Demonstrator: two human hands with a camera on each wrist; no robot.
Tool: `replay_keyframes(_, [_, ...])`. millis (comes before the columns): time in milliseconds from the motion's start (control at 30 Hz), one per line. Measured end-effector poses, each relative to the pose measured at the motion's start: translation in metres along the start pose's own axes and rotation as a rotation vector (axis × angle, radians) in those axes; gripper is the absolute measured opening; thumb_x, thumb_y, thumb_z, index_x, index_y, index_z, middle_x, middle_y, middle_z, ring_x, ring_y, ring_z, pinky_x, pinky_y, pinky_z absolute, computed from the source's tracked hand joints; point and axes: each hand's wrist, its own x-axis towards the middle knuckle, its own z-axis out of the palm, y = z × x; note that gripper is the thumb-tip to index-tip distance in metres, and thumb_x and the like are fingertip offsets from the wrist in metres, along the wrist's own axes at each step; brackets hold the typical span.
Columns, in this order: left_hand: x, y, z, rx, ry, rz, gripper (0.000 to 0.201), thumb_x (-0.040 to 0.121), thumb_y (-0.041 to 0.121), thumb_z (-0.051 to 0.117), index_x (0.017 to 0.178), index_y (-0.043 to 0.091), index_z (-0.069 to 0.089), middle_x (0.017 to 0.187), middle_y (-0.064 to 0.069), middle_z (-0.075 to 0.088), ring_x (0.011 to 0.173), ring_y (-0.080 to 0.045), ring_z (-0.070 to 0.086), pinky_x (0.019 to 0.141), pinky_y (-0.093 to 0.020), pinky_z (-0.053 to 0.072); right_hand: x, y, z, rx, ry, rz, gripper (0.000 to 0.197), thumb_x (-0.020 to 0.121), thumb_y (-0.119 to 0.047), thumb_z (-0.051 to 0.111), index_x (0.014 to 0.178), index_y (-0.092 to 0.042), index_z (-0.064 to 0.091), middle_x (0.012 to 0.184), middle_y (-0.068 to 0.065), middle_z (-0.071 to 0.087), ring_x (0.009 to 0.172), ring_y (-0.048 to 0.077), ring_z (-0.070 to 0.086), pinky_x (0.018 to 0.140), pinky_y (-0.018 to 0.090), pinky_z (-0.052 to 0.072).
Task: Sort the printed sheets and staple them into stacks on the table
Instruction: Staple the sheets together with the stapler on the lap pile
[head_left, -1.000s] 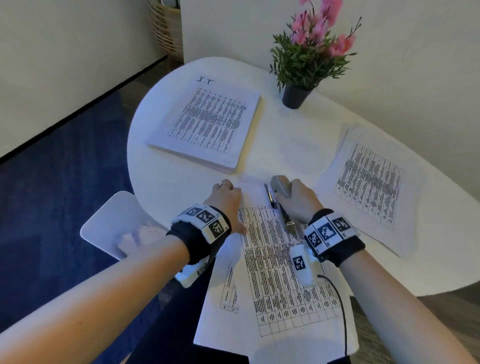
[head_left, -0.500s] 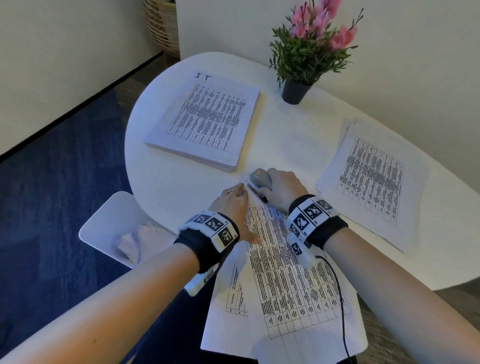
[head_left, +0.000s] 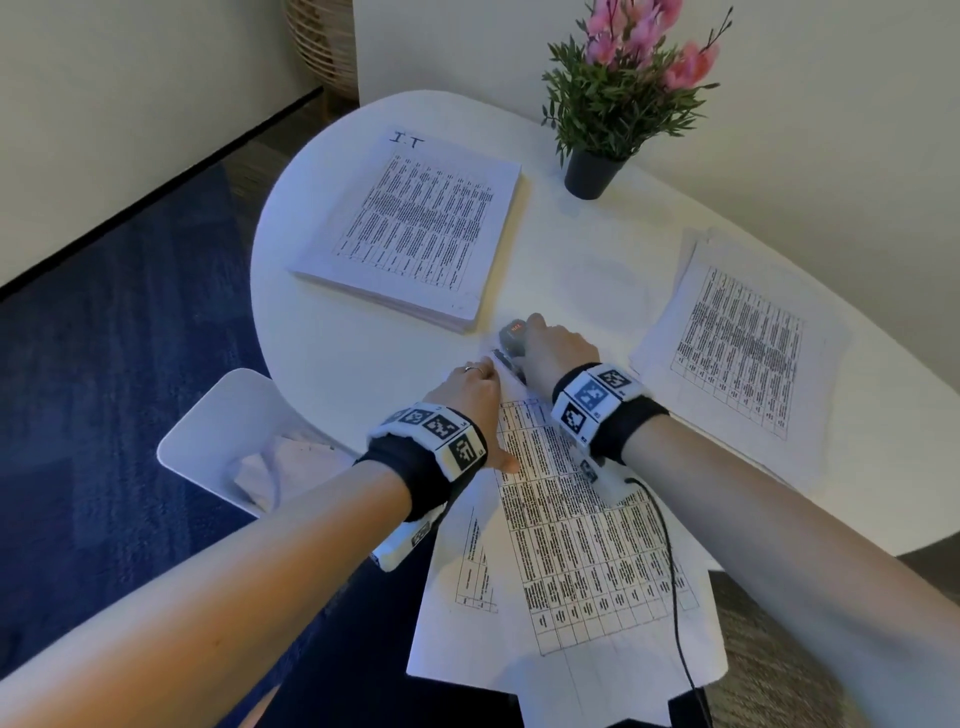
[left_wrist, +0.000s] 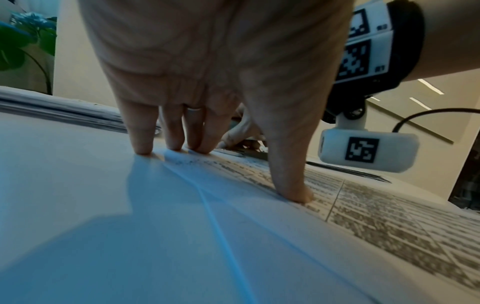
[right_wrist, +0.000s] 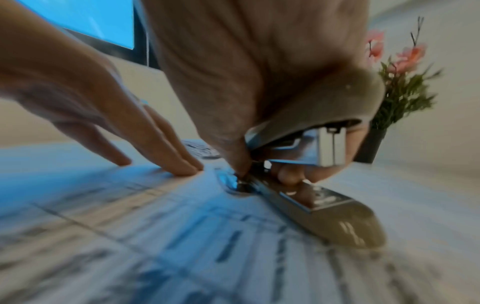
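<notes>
A few printed table sheets (head_left: 571, 545) lie at the table's near edge and hang over it. My left hand (head_left: 470, 395) presses their top left part with straight fingers (left_wrist: 182, 127) and thumb. Just to its right, my right hand (head_left: 556, 353) grips a grey stapler (head_left: 511, 338) at the sheets' far edge. In the right wrist view the stapler (right_wrist: 324, 115) has its top arm raised and its base resting on the paper (right_wrist: 155, 226), with my left hand (right_wrist: 116, 127) beside it. A thick stack marked "I.T" (head_left: 415, 228) lies far left, and a thin stack (head_left: 737, 343) lies on the right.
A potted plant with pink flowers (head_left: 618, 93) stands at the back of the white round table (head_left: 363, 353). A white chair (head_left: 218, 436) with crumpled paper sits at the left below the table edge. Walls run behind and to the right.
My right hand has carried the stapler leftward along the sheets' far edge, close to my left hand. The left hand has stayed pressed on the sheets.
</notes>
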Motion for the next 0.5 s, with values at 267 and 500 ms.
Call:
replay_keyframes(267, [0.002, 0.001, 0.001, -0.004, 0.008, 0.008, 0.109, 0.064, 0.059, 0.077, 0.144, 0.001, 0.031, 0.153, -0.007, 0.023, 0.137, -0.024, 0.029, 0.111, -0.036, 0.033, 0.004, -0.004, 0.004, 0.08, 0.005, 0.095, 0.033, 0.095, -0.021, 0.05, 0.121, -0.003, 0.041, 0.119, 0.018, 0.058, 0.106, 0.036, 0.057, 0.074, 0.037, 0.04])
replay_keyframes(500, [0.004, -0.002, -0.002, -0.006, 0.012, -0.008, 0.1, 0.062, 0.06, 0.078, 0.134, 0.001, 0.045, 0.147, -0.007, 0.032, 0.13, -0.024, 0.036, 0.108, -0.037, 0.037, 0.008, -0.01, 0.005, -0.032, 0.082, 0.002, 0.038, 0.094, -0.027, 0.051, 0.122, -0.005, 0.04, 0.118, 0.015, 0.057, 0.102, 0.035, 0.058, 0.072, 0.038, 0.04])
